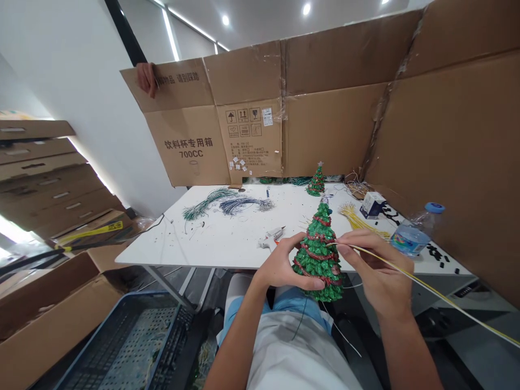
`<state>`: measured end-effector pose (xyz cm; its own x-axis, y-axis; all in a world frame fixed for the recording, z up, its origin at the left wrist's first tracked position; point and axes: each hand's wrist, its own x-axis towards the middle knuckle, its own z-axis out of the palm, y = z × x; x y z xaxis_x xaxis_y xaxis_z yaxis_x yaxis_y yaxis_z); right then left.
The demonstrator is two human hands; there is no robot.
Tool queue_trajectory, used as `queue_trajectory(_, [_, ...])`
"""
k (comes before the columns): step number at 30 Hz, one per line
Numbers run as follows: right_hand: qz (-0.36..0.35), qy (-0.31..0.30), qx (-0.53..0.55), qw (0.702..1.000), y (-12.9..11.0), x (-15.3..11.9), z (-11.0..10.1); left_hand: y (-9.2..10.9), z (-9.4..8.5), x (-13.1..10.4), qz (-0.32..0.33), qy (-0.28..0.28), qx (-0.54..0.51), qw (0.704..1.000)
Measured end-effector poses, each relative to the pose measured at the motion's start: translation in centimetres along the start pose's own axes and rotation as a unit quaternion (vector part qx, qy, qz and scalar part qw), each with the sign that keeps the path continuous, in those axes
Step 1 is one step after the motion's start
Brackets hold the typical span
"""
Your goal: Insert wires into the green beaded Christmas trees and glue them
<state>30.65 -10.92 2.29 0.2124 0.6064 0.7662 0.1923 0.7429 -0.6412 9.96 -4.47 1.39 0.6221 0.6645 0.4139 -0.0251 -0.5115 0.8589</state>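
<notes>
My left hand (284,265) is wrapped round a small green Christmas tree (319,262) with red garland bands, its thumb across the lower front. The tree is held upright at the table's front edge. Between the thumb and fingers of my right hand (377,265) is a thin yellow wire (434,292). Its tip touches the tree's right side near a red band, and its long end trails off to the lower right. Below the tree, a green and a white wire hang down over my lap. Whether the yellow tip goes into the tree I cannot tell.
On the white table (227,244) lie a glue gun (271,237), green wires (207,203) and dark blue wires (244,205). A second tree (316,181), yellow wires (357,219) and a water bottle (416,230) stand or lie rightward. Cardboard (252,81) walls the back; another person's hand (146,78) grips it.
</notes>
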Motion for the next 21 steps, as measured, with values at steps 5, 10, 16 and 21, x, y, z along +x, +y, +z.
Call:
queue_trajectory(5, [0.005,-0.07,0.006,0.998,0.5,-0.2,-0.7,-0.7,-0.1,-0.2,-0.027,0.027,0.044,0.998])
queue_trajectory(10, [0.036,-0.059,-0.01,0.998,1.0,-0.4,-0.4,-0.8,-0.2,-0.3,-0.066,0.047,0.078,0.994])
queue_trajectory(16, [0.092,-0.033,0.012,0.995,1.1,-0.4,0.1,-0.2,-0.1,0.0,-0.041,0.042,0.085,0.995])
queue_trajectory(21, [0.167,-0.002,0.064,0.984,1.3,-0.5,0.5,0.0,0.2,0.0,-0.042,0.041,0.075,0.995])
